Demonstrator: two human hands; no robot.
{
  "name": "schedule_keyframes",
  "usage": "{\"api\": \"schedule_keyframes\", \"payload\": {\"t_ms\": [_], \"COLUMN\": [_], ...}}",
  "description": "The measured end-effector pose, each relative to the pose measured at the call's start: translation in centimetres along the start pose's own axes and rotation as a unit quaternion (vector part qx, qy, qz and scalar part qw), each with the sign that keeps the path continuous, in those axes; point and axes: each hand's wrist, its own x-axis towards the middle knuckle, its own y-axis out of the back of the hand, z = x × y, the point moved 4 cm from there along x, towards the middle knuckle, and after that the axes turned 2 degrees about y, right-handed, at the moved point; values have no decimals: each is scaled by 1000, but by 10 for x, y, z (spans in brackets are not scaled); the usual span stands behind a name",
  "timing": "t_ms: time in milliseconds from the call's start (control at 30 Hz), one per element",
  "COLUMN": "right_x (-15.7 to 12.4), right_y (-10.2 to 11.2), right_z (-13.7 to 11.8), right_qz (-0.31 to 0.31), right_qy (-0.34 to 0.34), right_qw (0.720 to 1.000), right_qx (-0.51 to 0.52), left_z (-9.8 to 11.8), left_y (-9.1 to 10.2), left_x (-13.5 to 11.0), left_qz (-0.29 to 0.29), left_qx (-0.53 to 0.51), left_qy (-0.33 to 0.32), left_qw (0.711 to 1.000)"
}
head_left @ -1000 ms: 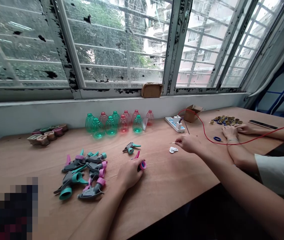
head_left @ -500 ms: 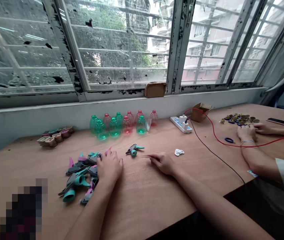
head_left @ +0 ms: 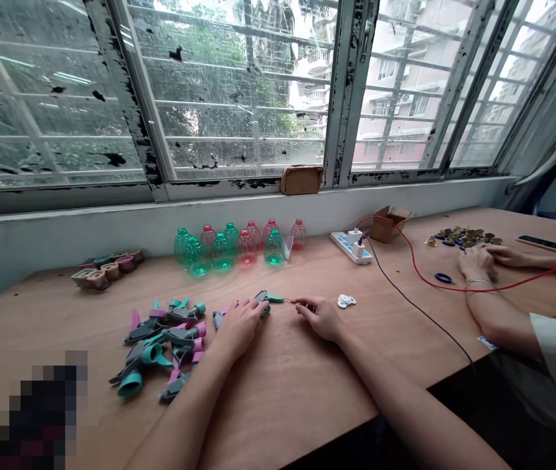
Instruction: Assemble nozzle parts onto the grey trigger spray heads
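Note:
My left hand (head_left: 241, 325) is closed over a grey-and-pink spray trigger head (head_left: 218, 318), mostly hidden beneath the fingers and low over the table. Its fingertips reach a grey-and-teal spray trigger head (head_left: 271, 297), partly covering it; whether they touch it I cannot tell. Between the fingers of my right hand (head_left: 321, 318) is a thin pair of tweezers (head_left: 289, 301), pointing left toward the teal lever. Several more spray trigger heads (head_left: 141, 356) in grey, teal and pink lie heaped left of my left forearm. Small white round pieces (head_left: 345, 301) lie just right of my right hand.
Green and red clear bottles (head_left: 222, 253) stand along the wall. A power strip (head_left: 351, 248) with red and black cables and a small cardboard box (head_left: 389, 224) are to the right. Another person's hands (head_left: 478, 263) work by a heap of brass-coloured parts (head_left: 468, 237). Stacked cases (head_left: 109, 269) sit back left.
My left hand has moved right from the heap to the lone teal trigger head, bringing a grey-and-pink one along. My right hand stays nearly in place with the tweezers.

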Motion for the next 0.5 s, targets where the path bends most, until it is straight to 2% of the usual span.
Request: {"api": "schedule_keyframes", "payload": {"t_ms": [167,333,400,500], "right_x": [-3,-5,-6,-9], "right_y": [1,-1,0,8], "right_z": [-3,-3,-3,-9], "right_qz": [4,8,18,51], "right_qy": [22,35,31,44], "right_qw": [999,998,998,998], "right_qx": [32,53,51,16], "left_z": [26,46,46,39], "left_y": [10,6,2,-1], "left_x": [-8,-16,-18,-18], "left_qz": [-6,-33,-43,-16], "left_qx": [-31,-116,-147,-212], "left_qy": [-69,-124,-112,-34], "left_qw": [997,985,982,977]}}
